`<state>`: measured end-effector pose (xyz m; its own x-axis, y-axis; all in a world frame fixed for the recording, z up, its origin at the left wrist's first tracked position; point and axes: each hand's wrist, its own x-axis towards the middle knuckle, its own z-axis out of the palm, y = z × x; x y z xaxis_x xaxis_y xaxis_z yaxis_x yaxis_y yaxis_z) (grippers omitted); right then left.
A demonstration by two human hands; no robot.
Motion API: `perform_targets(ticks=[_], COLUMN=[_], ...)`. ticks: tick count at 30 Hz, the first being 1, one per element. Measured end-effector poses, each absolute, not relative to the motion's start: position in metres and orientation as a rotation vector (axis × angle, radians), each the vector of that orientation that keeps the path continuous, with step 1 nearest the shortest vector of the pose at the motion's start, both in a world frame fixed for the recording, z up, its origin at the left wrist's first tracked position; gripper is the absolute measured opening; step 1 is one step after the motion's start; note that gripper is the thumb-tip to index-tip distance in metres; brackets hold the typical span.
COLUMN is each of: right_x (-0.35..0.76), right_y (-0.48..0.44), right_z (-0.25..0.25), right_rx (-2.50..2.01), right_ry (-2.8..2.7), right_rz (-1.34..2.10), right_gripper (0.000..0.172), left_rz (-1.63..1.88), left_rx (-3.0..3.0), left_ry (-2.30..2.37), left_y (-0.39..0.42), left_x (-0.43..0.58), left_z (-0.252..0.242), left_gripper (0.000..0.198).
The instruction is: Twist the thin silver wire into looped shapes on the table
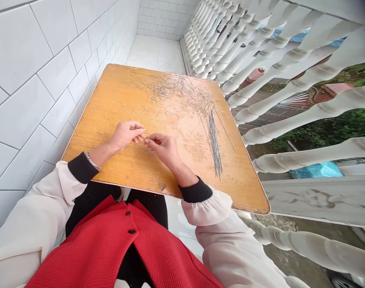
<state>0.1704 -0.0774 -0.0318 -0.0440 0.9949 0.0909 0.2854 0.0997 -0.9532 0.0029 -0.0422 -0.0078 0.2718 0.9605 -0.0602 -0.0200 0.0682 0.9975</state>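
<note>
My left hand [126,135] and my right hand [165,149] meet over the near part of the wooden table, thumbs and fingers pinched and the fingertips almost touching. Between them runs a thin wire, mostly hidden by the fingers. Just beyond the hands lie several curved pieces of wire [137,112], spread loosely on the tabletop. A bundle of straight grey wires [214,146] rests to the right of my right hand, pointing away from me. Farther back is a tangled heap of bent wires [176,88].
The orange-brown table [122,172] has worn, stained patches and a chipped near edge. A white tiled wall [44,80] runs close along the left. On the right stands a white balustrade [269,104], with greenery and a turquoise cover [317,170] beyond it.
</note>
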Motion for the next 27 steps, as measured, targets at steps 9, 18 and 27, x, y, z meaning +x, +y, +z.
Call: perform_targets(ticks=[9,18,27], right_x=[0.178,0.179,0.176], right_y=[-0.075,-0.075,-0.078], right_z=[-0.028,-0.023,-0.023], right_rx=[-1.215,-1.25,-1.392], right_ry=[-1.067,-0.993,-1.225], right_rz=[1.237,1.353,1.282], right_gripper=[0.03,0.028,0.022], left_rz=[1.065,1.206,1.332], left_rx=[1.304,1.247,1.212], left_ry=[1.022,1.106,1.189], left_y=[-0.04,-0.037,-0.028], left_x=[0.001,0.001,-0.004], left_z=[-0.006,-0.011,-0.011], left_gripper=[0.009,0.012,0.013])
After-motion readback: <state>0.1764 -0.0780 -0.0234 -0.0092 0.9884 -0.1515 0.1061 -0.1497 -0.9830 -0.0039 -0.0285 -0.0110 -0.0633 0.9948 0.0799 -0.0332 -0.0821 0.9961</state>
